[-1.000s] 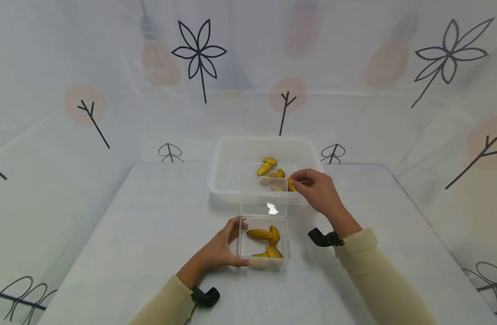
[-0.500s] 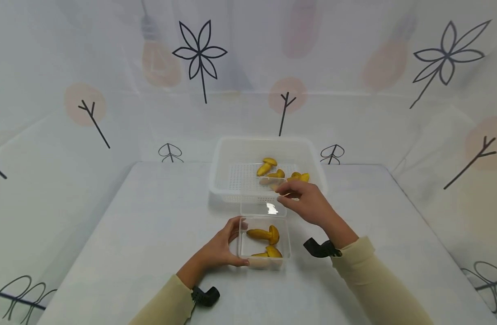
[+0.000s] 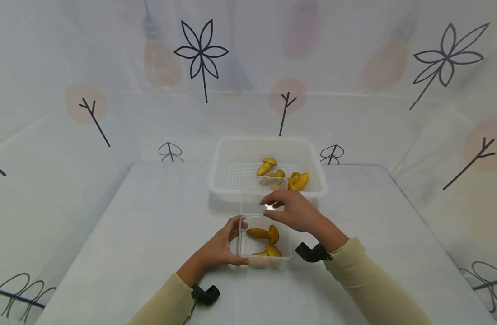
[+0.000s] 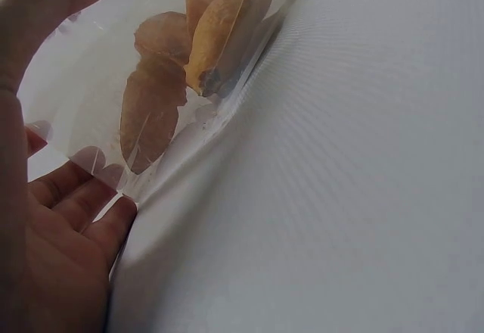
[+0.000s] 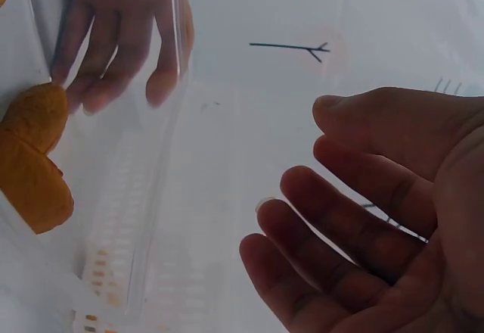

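Note:
My left hand (image 3: 216, 246) grips the left side of a small clear plastic box (image 3: 290, 239), thumb at the front and fingers behind. Inside lie two yellow-brown mushrooms, one (image 3: 262, 233) stretched across the middle and another (image 3: 270, 252) by the front wall. The box's clear hinged lid (image 3: 250, 207) stands raised at the back. Over that lid hovers my right hand (image 3: 295, 212); in the right wrist view its fingers (image 5: 302, 197) are loosely bent with nothing between them. The left wrist view shows the left fingers (image 4: 76, 197) against the box wall.
Behind the box stands a white perforated plastic basket (image 3: 222, 174) with several yellow mushrooms (image 3: 266, 166) on its right side; the raised lid overlaps its front rim. A white cloth covers the table (image 3: 159, 216). A patterned curtain (image 3: 240, 113) hangs around it.
My right hand has left the mushrooms in the basket, with nothing in it, and moved left and toward me to the box's lid. My left hand has stayed on the box.

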The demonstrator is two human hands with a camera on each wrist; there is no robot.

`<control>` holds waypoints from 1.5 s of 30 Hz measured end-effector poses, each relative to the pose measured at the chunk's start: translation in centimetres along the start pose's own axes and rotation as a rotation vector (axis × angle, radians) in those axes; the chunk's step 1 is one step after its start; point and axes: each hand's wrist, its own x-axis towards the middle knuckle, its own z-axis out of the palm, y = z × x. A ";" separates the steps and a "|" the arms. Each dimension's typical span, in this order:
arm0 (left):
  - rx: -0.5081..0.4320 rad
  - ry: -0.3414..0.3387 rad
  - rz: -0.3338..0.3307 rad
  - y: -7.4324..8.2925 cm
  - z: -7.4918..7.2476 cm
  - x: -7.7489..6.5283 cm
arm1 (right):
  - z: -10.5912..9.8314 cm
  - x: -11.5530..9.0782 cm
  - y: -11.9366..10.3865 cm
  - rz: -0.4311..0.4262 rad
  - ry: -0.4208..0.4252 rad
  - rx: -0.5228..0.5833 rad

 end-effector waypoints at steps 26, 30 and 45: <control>0.018 -0.047 -0.037 2.3 -0.5 -0.3 | 1.5 1.7 -2.9 0.016 -0.318 -0.173; 0.017 -0.024 -0.035 1.3 -0.2 -0.2 | 1.7 1.5 -3.2 0.017 -0.361 -0.203; 0.031 -0.002 0.013 -0.3 0.0 0.0 | 3.4 0.9 -2.7 0.020 -0.459 -0.308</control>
